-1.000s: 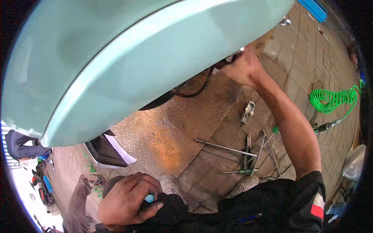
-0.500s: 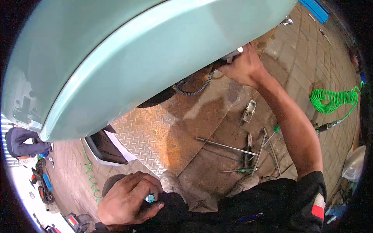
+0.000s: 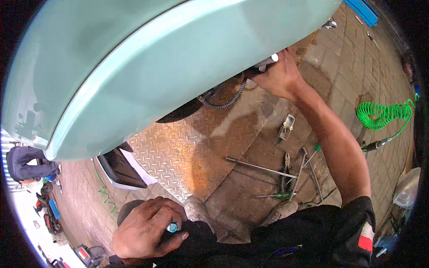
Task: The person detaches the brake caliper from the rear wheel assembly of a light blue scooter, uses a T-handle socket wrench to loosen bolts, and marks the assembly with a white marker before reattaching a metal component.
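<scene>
A pale green curved vehicle body panel [image 3: 178, 67] fills the upper part of the view. My right hand [image 3: 279, 78] reaches in at its lower edge, fingers curled round a silver cylindrical part [image 3: 268, 61] with a white end; the fingertips are partly hidden. Just left of that hand hangs a black ribbed hose [image 3: 223, 106]. Low on the left, over my dark-clothed leg, my left hand [image 3: 149, 230] is closed round a slim tool whose round teal end [image 3: 172, 228] shows; the rest of it is covered.
On the ground lie a T-handle wrench [image 3: 263, 169], pliers [image 3: 287, 165], a green-handled screwdriver [image 3: 277, 195] and a small metal bracket [image 3: 287, 127]. A coiled green air hose [image 3: 380, 115] is at the right. A white-and-black trim piece [image 3: 125, 167] and another person [image 3: 29, 163] are at left.
Both hands keep their places and grips. The view has shifted very slightly, and the silver part beside my right hand appears a touch further left and lower.
</scene>
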